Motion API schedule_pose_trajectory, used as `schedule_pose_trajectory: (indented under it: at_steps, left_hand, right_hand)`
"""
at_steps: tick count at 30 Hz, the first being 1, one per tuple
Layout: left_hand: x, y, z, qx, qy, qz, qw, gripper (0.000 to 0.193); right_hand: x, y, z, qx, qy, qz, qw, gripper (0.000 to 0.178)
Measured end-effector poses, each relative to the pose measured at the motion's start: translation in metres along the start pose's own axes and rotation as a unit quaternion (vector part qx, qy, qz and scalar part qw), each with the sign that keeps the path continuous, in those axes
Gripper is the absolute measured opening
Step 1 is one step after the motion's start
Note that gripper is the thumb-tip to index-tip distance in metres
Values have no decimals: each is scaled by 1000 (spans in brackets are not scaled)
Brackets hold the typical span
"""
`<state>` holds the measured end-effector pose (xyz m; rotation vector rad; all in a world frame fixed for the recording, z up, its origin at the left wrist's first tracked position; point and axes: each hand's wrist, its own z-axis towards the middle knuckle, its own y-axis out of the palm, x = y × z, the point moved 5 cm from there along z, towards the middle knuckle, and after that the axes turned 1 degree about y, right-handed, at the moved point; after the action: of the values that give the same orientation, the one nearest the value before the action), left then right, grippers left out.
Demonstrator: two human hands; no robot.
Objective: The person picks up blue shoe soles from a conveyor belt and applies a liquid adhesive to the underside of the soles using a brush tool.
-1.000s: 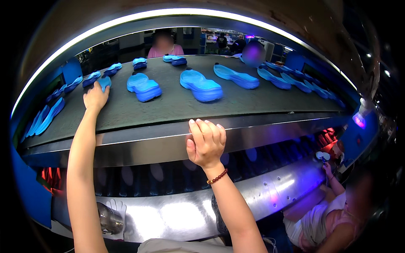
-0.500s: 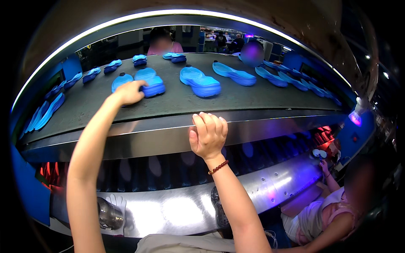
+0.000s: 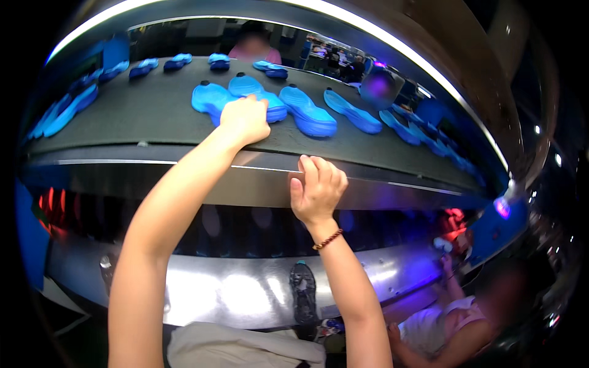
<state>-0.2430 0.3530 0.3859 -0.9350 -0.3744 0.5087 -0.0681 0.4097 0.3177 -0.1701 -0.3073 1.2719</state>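
My left hand (image 3: 245,121) reaches over the dark belt with bent fingers closed on a blue shoe sole (image 3: 248,84); its grip is partly hidden by the hand. Against that sole's left side lies another blue sole (image 3: 208,98), with my wrist and knuckles in front of its near end. A third sole (image 3: 308,113) lies close on the right. My right hand (image 3: 320,189) holds no sole. Its fingers rest loosely at the metal rail (image 3: 270,167) along the belt's near edge, with the thumb apart.
More blue soles lie along the conveyor belt (image 3: 159,110) to both sides. Below is a metal shelf (image 3: 233,288) with a dark sole (image 3: 302,291) on it. A co-worker (image 3: 454,319) sits at the right; another person (image 3: 256,49) is across the belt.
My left hand has moved right along with the two soles by it, which now lie close to the third sole. My right hand stays by the rail. The view has shifted and tilted.
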Motion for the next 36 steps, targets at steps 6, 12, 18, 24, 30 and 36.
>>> schedule_pose_trajectory:
  at_steps: [6,12,18,24,30,36]
  left_hand:
    - [-6,0,4,3,9,-21,1000,31]
    - [-1,-1,2,1,8,-20,1000,30]
    - [4,4,7,41,36,-8,998,26]
    - [-2,2,4,24,30,-12,999,27]
    - [-2,1,7,-11,-4,-1,1000,30]
    - [0,5,9,19,18,-6,1000,26]
  right_hand:
    - [84,-49,70,103,200,127,966,62]
    - [157,-24,69,-320,487,144,800,76]
    - [156,-12,83,-318,326,-30,890,87]
    - [149,1,78,-334,390,44,857,90]
    - [89,-17,83,-295,329,3,897,90]
    - [-3,-13,74,-86,22,22,996,59]
